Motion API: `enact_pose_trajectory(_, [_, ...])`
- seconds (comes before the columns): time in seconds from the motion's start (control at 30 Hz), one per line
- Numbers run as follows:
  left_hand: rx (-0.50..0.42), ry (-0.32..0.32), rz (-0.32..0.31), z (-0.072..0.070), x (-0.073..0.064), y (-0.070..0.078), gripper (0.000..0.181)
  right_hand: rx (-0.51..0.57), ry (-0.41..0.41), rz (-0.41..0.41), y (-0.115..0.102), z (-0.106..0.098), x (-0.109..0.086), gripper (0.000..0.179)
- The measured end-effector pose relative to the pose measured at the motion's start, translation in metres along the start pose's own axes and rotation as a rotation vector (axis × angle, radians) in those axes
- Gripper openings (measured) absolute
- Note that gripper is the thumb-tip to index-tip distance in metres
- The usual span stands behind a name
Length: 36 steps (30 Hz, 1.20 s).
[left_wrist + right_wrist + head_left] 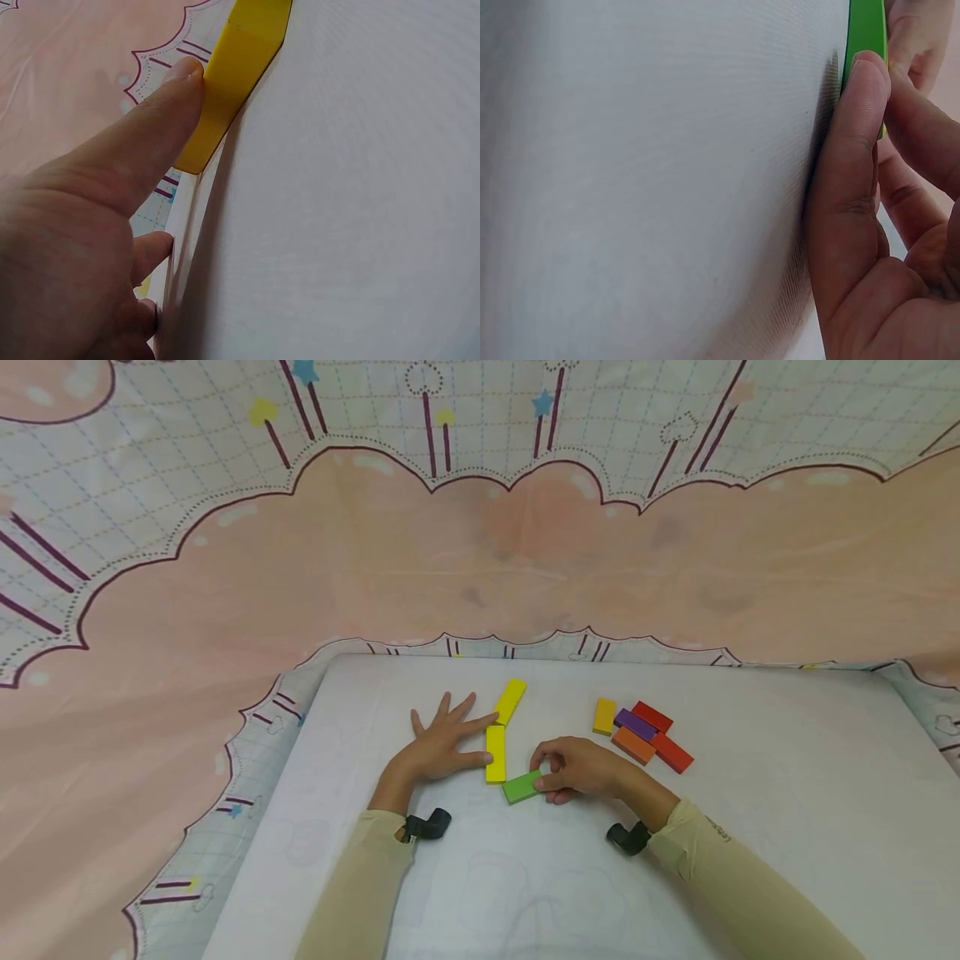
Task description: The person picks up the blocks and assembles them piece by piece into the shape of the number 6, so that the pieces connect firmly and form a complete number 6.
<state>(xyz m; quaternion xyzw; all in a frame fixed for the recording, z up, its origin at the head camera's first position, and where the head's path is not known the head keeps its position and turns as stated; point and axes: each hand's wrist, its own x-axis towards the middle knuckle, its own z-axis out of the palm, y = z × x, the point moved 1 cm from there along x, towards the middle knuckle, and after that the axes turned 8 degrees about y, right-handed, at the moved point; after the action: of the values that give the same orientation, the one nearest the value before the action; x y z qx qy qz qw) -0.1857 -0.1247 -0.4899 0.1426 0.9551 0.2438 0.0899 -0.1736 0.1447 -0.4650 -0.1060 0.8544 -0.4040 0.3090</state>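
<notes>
Two yellow blocks stand end to end on the white tabletop in the head view, the far one (513, 695) angled to the right and the near one (496, 745) nearly straight. My left hand (435, 750) lies with fingers spread to their left; its index fingertip touches the joint and its thumb touches the near block, whose side shows large in the left wrist view (229, 82). My right hand (585, 768) pinches the right end of a green block (519, 788) between thumb and fingers. The green block's left end sits right at the near yellow block's lower corner.
To the right, a cluster holds a purple block (636, 724), an orange block (633, 747), a red block (652, 717) and another red block (673, 753). A shorter-looking yellow block (603, 716) stands beside it. Patterned cloth (480, 560) hangs behind the white table (787, 793).
</notes>
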Motion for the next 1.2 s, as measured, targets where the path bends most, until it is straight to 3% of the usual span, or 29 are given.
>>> enact_pose_trajectory(0.53, [0.002, -0.008, -0.011, -0.002, 0.002, -0.001, 0.072, 0.082, 0.026, 0.038, 0.002, -0.005, 0.002, 0.028])
enact_pose_trajectory(0.73, [-0.007, -0.003, -0.007, -0.001, 0.002, -0.001, 0.071, 0.066, 0.151, 0.015, 0.01, -0.023, -0.002, 0.032])
enact_pose_trajectory(0.87, [-0.015, -0.001, -0.003, 0.0, 0.001, -0.001, 0.071, -0.043, 0.308, -0.083, 0.011, -0.044, -0.008, 0.036])
enact_pose_trajectory(1.03, [-0.017, -0.001, -0.002, -0.001, 0.001, 0.0, 0.071, -0.296, 0.491, -0.229, 0.014, -0.068, -0.011, 0.041])
enact_pose_trajectory(1.1, [-0.021, -0.005, -0.002, -0.002, 0.0, 0.001, 0.072, -0.384, 0.518, -0.223, 0.018, -0.075, -0.01, 0.045])
enact_pose_trajectory(1.2, [-0.026, -0.007, 0.001, -0.002, 0.0, 0.002, 0.072, -0.489, 0.517, -0.151, 0.025, -0.084, -0.008, 0.053])
